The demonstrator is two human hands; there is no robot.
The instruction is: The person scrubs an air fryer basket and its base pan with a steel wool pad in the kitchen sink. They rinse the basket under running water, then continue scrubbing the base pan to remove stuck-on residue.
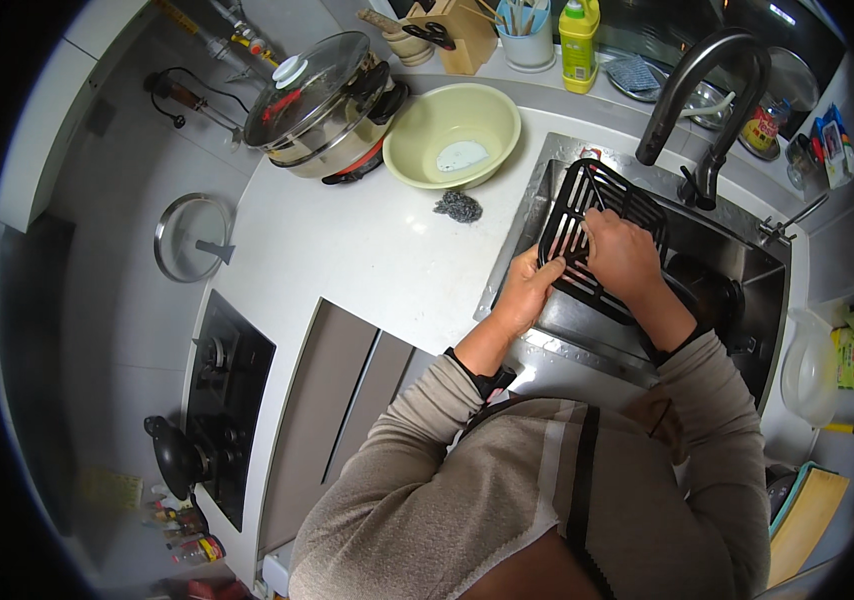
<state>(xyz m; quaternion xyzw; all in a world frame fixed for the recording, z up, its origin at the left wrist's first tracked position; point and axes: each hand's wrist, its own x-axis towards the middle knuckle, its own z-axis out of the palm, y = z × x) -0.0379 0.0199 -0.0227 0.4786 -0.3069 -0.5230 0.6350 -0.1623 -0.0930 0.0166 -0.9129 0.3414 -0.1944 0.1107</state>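
Observation:
Over the steel sink (592, 341), a black slotted tray (569, 225), like an air fryer's crisper plate, is held at a tilt. My left hand (528, 289) grips its near-left edge, thumb on top and fingers underneath, some showing pink through the slots. Above the slats, my right hand (622, 251) is closed around a thin dark rod (595, 189) that reaches toward the tray's far side. The rod's other end is hidden in my fist. A black basket or pot (704, 296) lies in the sink's right part, partly behind my right forearm.
A dark gooseneck faucet (734, 56) arches above the sink's back. On the counter are a pale green basin (451, 97) with some water, a steel-wool scourer (459, 206) and a lidded steel pot (322, 112). A gas hob (235, 412) lies to the left.

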